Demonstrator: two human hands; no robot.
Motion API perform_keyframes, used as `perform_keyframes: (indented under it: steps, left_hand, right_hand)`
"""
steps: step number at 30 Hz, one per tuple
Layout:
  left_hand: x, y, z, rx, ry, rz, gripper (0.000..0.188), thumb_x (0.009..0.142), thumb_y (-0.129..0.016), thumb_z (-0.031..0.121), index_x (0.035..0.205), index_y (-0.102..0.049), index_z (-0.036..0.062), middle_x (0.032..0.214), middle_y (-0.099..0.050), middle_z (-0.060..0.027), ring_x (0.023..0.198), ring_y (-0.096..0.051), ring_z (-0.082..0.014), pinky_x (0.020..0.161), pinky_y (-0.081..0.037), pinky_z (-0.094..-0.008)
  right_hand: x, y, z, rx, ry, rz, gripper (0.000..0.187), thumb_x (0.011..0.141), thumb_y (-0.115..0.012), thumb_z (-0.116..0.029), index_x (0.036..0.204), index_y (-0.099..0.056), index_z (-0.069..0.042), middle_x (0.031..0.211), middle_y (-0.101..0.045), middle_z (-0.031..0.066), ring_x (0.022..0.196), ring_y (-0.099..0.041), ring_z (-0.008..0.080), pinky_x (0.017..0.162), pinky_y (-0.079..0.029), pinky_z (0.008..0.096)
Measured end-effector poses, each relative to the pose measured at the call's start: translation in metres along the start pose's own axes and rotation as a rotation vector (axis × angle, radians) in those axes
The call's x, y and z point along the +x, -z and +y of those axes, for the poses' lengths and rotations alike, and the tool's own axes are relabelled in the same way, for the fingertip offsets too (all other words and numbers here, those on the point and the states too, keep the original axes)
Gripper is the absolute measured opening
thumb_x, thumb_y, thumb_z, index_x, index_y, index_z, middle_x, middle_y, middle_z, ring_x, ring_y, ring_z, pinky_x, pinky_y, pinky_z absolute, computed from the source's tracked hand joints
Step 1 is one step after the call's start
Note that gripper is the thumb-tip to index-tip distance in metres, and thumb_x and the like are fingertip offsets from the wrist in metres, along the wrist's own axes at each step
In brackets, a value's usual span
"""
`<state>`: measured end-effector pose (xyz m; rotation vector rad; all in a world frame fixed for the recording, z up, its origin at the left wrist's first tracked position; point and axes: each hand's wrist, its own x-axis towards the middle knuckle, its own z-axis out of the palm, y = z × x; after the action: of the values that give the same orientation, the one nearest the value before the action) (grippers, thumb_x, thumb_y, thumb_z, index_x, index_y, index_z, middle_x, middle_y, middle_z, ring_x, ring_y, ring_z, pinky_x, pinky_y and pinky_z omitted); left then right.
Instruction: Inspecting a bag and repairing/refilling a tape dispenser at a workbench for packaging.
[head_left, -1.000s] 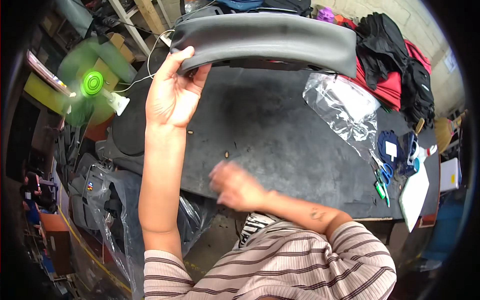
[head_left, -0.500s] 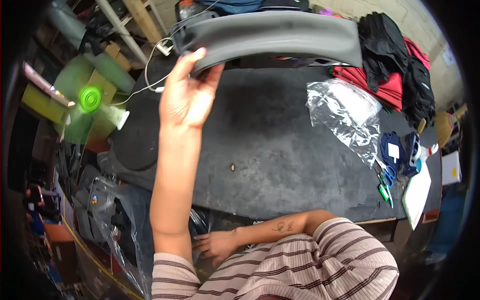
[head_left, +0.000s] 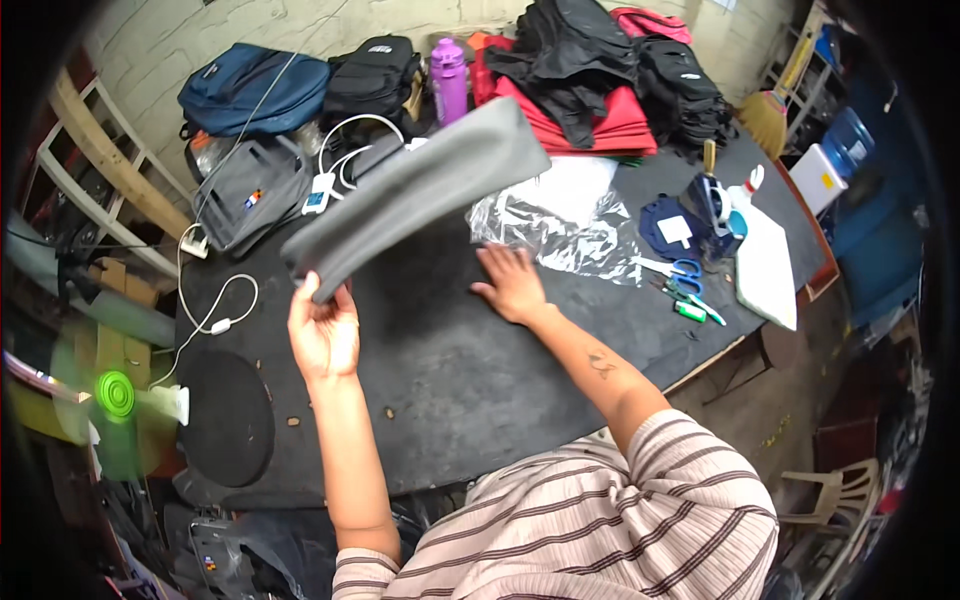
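My left hand [head_left: 325, 325] is closed on the lower left end of a long grey strip [head_left: 420, 195], which looks like a soft, curved fabric panel. The strip is held up over the table, slanting up to the right, and its far end is not touched by either hand. With fingers spread and nothing in it, my right hand [head_left: 513, 287] is over the black table beside a clear plastic bag [head_left: 585, 235]. Whether that palm presses on the tabletop, I cannot tell.
Along the back are a grey backpack [head_left: 250, 190], a blue bag [head_left: 255, 88], a purple bottle [head_left: 449, 85] and stacked red fabric [head_left: 610, 125]. Scissors [head_left: 683, 272], a green clip-like item [head_left: 690, 311] and a white packet [head_left: 765, 265] lie at right. A green fan [head_left: 115, 395] spins at left.
The view has shifted. My right hand has come up from low beside my left arm to over the table, fingers spread. The grey strip has gone from nearly level to slanted, still in my left hand.
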<state>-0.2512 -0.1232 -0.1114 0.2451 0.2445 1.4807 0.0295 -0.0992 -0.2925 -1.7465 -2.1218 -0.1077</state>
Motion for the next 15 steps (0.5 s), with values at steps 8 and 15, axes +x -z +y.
perform_keyframes:
  steps: [8,15]
  left_hand:
    - [-0.026,0.047,-0.095,0.011,-0.022,0.072,0.022,0.083,-0.057,-0.004,0.104,-0.058,0.0022,0.106,-0.063,-0.0107,0.097,-0.061,-0.0208,0.081,-0.055,-0.0335]
    - [-0.084,0.108,-0.148,0.178,-0.083,0.12,0.058,0.078,-0.054,-0.003,0.133,-0.04,0.0097,0.13,-0.049,-0.0095,0.119,-0.047,-0.0243,0.102,-0.039,-0.0418]
  right_hand:
    - [-0.107,0.056,0.123,-0.174,-0.395,0.07,0.078,0.089,-0.044,-0.052,0.134,-0.031,0.01,0.141,-0.032,0.0262,0.134,-0.025,0.0378,0.11,-0.015,0.0508]
    - [-0.214,0.138,0.114,0.041,-0.022,-0.186,0.073,0.087,-0.051,-0.045,0.14,-0.028,-0.001,0.146,-0.026,0.0179,0.136,-0.023,0.0316,0.111,-0.016,0.047]
